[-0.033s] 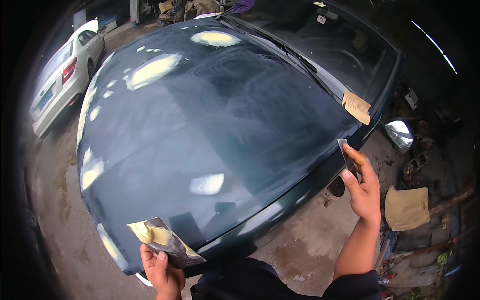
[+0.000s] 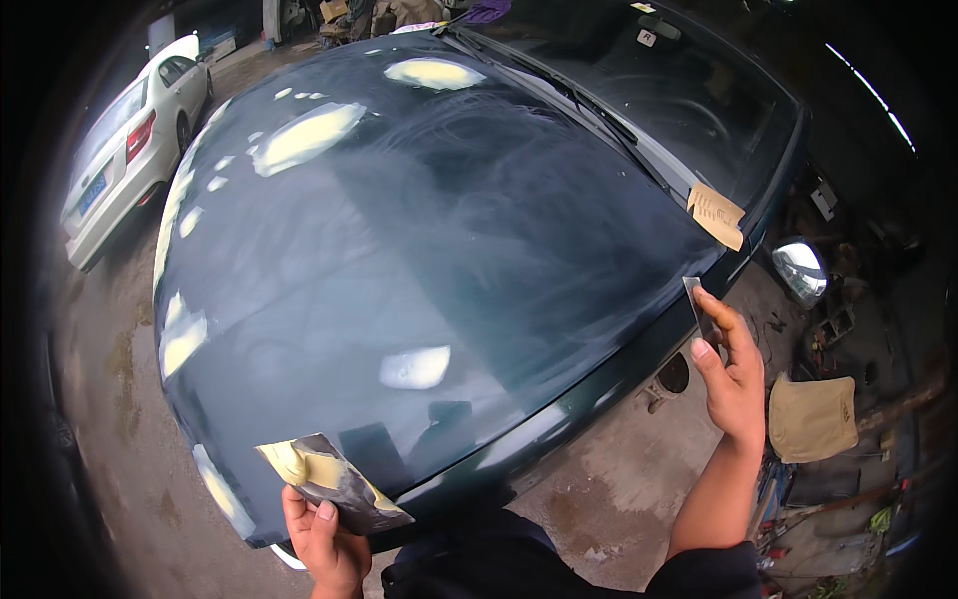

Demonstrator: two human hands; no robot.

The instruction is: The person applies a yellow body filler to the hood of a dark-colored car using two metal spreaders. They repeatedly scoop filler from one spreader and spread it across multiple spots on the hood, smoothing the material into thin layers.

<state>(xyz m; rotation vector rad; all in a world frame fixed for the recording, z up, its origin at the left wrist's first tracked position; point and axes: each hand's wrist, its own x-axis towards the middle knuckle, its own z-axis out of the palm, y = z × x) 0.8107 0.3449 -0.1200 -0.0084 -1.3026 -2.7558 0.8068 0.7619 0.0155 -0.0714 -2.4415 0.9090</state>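
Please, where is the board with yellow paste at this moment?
In the head view, the board is at the lower left, held in the left hand, near the dark car hood.

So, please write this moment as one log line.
left hand: holds grey flat board with pale-yellow paste | right hand: holds thin grey rectangular spreader | dark-green car hood: pale-yellow patches

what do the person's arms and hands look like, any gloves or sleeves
The left hand and right hand wear no gloves. The right forearm is bare below a dark, plain-looking sleeve; the left sleeve can't be made out.
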